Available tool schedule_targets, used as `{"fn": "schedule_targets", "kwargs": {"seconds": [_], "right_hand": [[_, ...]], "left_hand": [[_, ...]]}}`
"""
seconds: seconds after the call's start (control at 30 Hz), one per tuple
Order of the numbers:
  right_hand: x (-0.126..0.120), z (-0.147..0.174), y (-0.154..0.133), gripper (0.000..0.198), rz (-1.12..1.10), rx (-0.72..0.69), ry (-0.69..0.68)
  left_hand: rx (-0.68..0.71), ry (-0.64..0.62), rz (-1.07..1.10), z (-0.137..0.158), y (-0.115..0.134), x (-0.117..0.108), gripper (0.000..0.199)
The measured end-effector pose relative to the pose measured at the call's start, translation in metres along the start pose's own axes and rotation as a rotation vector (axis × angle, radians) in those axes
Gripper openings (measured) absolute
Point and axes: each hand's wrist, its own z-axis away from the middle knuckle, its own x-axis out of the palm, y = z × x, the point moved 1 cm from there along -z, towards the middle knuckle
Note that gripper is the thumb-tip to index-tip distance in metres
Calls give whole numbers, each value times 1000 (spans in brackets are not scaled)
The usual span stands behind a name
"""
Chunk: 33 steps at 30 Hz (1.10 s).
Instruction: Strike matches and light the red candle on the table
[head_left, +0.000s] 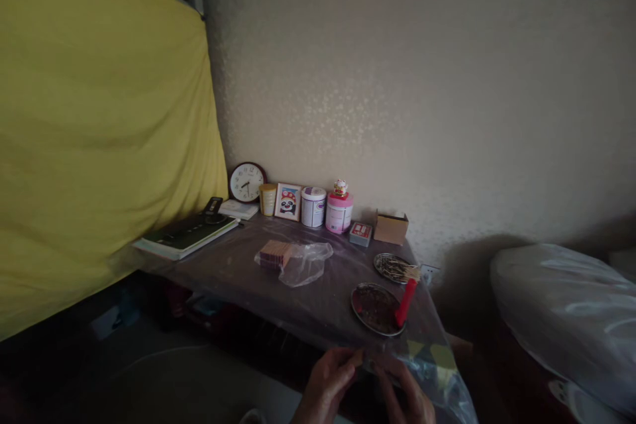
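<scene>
Low at the front edge of the table, my left hand [328,384] and my right hand [401,384] meet with bent fingers. Both are closed in a pinch around something small and brownish, too dark and covered to name. Just beyond them lies an oval metal plate [354,310] with a dark layer in it. On its right rim leans a red cylinder [407,301] with pale sticks at its top. Behind, a second metal plate [377,265] holds many thin sticks [396,267]. A clear plastic bag [311,264] partly wraps a stack of brown blocks [276,254].
Along the wall stand a clock [247,182], a yellow cup [268,200], a panda picture [288,203], a white tub [313,207], a pink tub [338,214], a small box [360,234] and a cardboard box [391,228]. A large book [191,236] lies left.
</scene>
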Motion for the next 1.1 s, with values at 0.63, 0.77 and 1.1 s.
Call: {"fn": "schedule_targets", "kwargs": {"seconds": [0.63,0.77,1.1], "right_hand": [[-27,-23,-30,13,86,-198,107],[-28,-19,-38,12,122,-282,119],[-38,-14,-43,14,174,-327,159]], "left_hand": [[-59,16,-8,3,25,25,16],[-20,-23,-10,6,33,43,17],[-45,-18,-35,9,31,48,15]]}}
